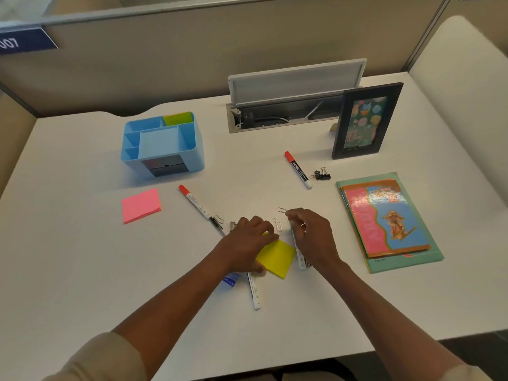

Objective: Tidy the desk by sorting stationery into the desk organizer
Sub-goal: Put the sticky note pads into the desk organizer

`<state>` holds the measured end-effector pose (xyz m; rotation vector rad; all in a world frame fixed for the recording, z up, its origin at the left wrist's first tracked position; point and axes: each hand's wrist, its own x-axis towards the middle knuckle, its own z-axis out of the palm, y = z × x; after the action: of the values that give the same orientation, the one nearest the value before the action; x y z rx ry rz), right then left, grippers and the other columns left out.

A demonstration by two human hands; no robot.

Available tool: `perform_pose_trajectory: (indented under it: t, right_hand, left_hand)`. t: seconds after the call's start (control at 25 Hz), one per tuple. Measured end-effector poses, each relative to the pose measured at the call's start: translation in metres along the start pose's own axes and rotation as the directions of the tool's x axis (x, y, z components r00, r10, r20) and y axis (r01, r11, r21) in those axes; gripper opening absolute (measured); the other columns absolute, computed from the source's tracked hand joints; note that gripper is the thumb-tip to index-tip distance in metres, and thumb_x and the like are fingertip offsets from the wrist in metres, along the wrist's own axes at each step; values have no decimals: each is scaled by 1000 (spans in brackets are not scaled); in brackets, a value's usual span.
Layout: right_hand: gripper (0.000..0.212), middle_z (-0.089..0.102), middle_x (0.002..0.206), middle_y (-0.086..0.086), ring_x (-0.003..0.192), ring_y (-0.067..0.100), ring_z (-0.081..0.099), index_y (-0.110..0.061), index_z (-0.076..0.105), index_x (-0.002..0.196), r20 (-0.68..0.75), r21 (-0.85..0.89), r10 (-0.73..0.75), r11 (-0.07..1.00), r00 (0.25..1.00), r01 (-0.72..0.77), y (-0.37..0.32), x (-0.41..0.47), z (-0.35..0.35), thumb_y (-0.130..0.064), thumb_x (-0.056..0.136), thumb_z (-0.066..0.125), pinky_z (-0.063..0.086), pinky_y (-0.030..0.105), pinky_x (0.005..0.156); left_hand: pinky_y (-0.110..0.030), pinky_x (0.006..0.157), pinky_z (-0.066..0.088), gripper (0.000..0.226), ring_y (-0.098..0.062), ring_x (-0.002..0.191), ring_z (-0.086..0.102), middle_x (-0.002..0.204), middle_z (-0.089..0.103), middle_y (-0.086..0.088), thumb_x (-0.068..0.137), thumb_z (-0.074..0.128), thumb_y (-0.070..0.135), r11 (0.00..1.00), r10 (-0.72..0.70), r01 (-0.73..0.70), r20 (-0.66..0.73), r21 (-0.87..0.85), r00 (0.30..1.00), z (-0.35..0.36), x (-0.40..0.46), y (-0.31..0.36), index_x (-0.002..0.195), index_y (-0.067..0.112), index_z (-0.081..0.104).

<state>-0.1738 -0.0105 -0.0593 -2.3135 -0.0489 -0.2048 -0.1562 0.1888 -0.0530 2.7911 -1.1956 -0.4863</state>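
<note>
The right hand [309,232] pinches a paper clip [282,210]; the desk organizer [162,144] lies at ten o'clock, nearer the open left hand [247,243].

You're looking at a white laminate counter [82,270] boxed in by beige fabric cubicle partitions [165,64], with an open grey cable hatch [297,81] at the back and soft, even lighting.

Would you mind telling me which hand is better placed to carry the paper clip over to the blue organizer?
The right hand: its fingertips already pinch a paper clip. The left hand rests on the yellow sticky notes, though it is nearer the organizer.
</note>
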Motion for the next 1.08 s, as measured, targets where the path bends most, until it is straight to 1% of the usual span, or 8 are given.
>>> perform_pose_trajectory:
  t: [0.28, 0.44, 0.52, 0.64, 0.72, 0.8, 0.96, 1.08]
  right_hand:
    - [18, 72, 103, -3, 89, 11, 65, -15, 70, 106, 21, -22, 30, 999, 999, -30, 1, -8, 0, -9, 92, 61, 47, 18, 84]
    - [19, 72, 102, -3, 87, 11, 65, -16, 70, 105, 30, -23, 40, 999, 999, -40, 2, -11, 0, -9, 91, 61, 48, 19, 82]
    - [19, 72, 103, -3, 87, 12, 65, -16, 71, 105, 29, -20, 51, 999, 998, -50, 2, -12, 0, -9, 90, 62, 48, 20, 82]
    - [19, 72, 101, -3, 84, 11, 64, -15, 71, 104, 17, -16, 63, 998, 998, -62, 3, -15, 0, -8, 89, 62, 48, 22, 81]
    - [19, 72, 102, -3, 86, 12, 64, -16, 71, 104, 18, -16, 63, 998, 998, -63, 5, -16, 0, -8, 89, 62, 49, 23, 82]
    - [19, 72, 103, -3, 88, 12, 64, -16, 71, 105, 25, -18, 71, 997, 997, -71, 5, -18, -1, -9, 90, 62, 48, 23, 84]
    - [19, 72, 104, -3, 90, 12, 64, -16, 71, 106, 21, -20, 91, 996, 996, -91, 5, -20, -2, -10, 92, 61, 47, 21, 85]
    - [19, 72, 103, -2, 92, 13, 65, -16, 71, 106, 41, -8, 99, 995, 994, -99, 5, -20, -2, -10, 92, 59, 49, 24, 86]
  left_hand:
    - [-41, 99, 31, 79, -22, 126, 34, 139, 44, 1, 72, 69, 63, 999, 34, -34, -21, 21, 999, 4, 3, -2, 138, 27, 43]
    - [-43, 98, 32, 63, -23, 125, 39, 131, 56, 2, 79, 59, 63, 994, 97, -94, -67, 47, 993, 2, 2, -3, 131, 27, 54]
    - [-45, 99, 32, 64, -23, 126, 39, 129, 58, 3, 81, 52, 69, 991, 121, -116, -90, 61, 989, 4, 0, -2, 129, 27, 57]
    - [-46, 101, 29, 63, -24, 128, 39, 129, 59, 0, 88, 38, 67, 997, 73, -71, -101, 18, 992, 4, -1, 2, 128, 23, 58]
    - [-47, 99, 32, 53, -26, 125, 42, 127, 59, -2, 88, 48, 56, 997, 68, -63, -112, 52, 991, 7, 1, 4, 128, 21, 56]
    - [-47, 96, 36, 54, -27, 121, 44, 125, 57, -3, 81, 64, 46, 995, 63, -55, -96, 84, 993, 11, 4, 3, 128, 21, 54]
    - [-44, 90, 37, 59, -27, 114, 43, 119, 53, -3, 73, 75, 43, 998, -35, 37, -55, 41, 998, 6, 11, 8, 122, 19, 54]
    - [-41, 86, 35, 59, -24, 109, 42, 114, 53, -2, 69, 80, 41, 995, -95, 96, -34, 30, 995, -3, 20, 12, 115, 20, 52]
